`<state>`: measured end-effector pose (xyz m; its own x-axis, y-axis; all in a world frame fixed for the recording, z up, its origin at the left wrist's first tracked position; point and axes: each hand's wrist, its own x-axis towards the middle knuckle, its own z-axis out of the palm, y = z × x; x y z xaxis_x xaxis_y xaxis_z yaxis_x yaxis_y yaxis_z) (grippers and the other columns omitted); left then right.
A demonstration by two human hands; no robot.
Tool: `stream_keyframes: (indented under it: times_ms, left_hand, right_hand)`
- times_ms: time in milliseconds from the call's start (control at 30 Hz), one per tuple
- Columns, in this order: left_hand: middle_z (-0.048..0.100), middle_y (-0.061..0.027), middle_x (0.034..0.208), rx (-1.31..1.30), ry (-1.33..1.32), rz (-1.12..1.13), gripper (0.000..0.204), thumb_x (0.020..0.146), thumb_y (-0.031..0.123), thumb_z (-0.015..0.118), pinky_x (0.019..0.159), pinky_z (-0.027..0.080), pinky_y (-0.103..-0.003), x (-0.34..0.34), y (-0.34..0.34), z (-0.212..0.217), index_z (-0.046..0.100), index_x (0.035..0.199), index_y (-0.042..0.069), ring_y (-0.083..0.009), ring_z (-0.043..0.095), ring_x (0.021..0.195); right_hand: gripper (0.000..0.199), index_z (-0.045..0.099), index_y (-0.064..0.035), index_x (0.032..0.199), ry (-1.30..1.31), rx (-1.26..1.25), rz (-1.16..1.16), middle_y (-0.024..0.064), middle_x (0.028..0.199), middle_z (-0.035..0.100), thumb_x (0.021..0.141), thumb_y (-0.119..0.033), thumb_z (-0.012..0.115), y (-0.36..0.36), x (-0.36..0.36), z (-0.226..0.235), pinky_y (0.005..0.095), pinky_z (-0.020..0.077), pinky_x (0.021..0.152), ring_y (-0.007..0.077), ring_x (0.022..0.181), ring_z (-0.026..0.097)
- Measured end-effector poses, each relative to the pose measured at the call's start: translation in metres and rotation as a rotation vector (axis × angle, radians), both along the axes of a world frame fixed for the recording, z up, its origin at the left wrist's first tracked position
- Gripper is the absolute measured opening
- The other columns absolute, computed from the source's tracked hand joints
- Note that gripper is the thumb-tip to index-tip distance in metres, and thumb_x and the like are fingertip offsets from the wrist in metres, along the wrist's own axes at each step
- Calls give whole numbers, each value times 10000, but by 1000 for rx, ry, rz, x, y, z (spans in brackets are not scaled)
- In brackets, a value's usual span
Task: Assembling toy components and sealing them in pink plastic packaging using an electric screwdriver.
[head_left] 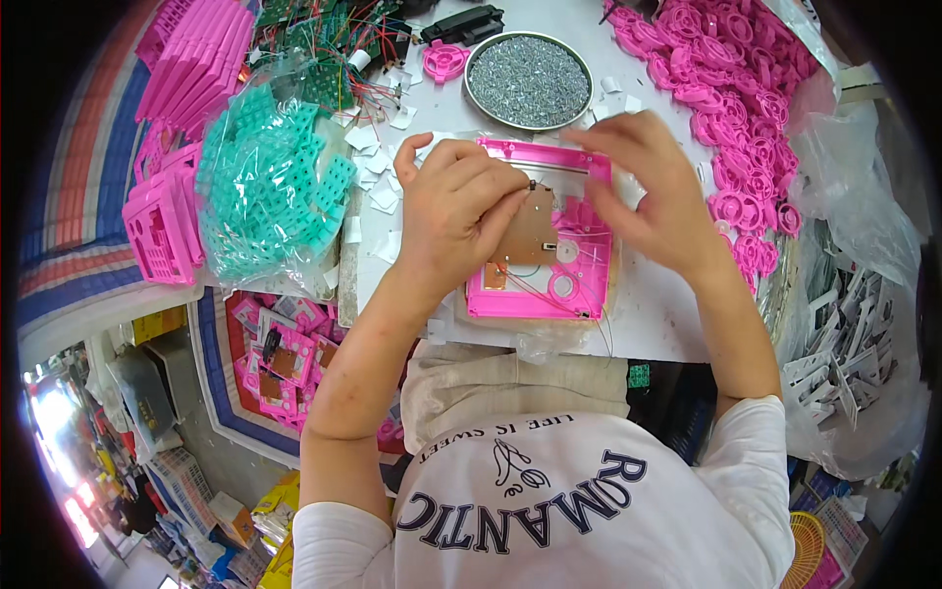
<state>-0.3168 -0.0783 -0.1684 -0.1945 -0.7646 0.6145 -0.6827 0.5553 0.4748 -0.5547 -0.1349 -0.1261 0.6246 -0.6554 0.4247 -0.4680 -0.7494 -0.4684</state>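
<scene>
A pink plastic case (597, 285) lies on the table in front of me, its inner side up. Inside it sits a brown circuit board (532, 228) with thin wires. My left hand (456, 201) is closed at the board's upper left, thumb and forefinger pressed together on its edge; the palm hides that side of the case. Over the upper right of the case hovers my right hand (653, 187), a little blurred, thumb and fingers apart with nothing seen between them. Just beyond the case stands a round tin of small metal screws (530, 80).
Pink ring-shaped parts (731, 108) are heaped at the right. Left of the case are a clear bag of turquoise button pads (275, 187), stacked pink cases (196, 64) and green boards with wires (329, 64). White paper pieces (378, 172) lie scattered. A bag of white parts (844, 344) hangs right.
</scene>
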Motion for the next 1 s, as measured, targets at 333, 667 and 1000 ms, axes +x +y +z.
stream_keyframes:
  times_ms: [333,667,1000]
  left_hand:
    - [689,20,858,47,53,131,135,798,121,788,1035,304,-484,5,5,-3,715,908,145,-195,633,894]
    - [709,-4,937,96,138,124,125,807,85,764,965,352,-411,5,5,-4,714,915,121,-231,609,974]
    - [722,-87,1081,72,189,43,159,823,38,737,994,413,-450,-1,1,-6,697,973,75,-285,648,1026]
  right_hand:
    - [379,705,-79,1129,67,175,139,113,1064,667,751,-89,700,-16,28,24,411,498,905,322,1027,583]
    - [267,721,-46,1074,-126,18,-416,161,1043,750,868,-212,684,-208,99,-18,462,555,819,372,963,713]
    - [647,745,16,1106,189,319,-640,247,1143,731,656,-435,857,-314,125,-50,438,561,956,395,1100,704]
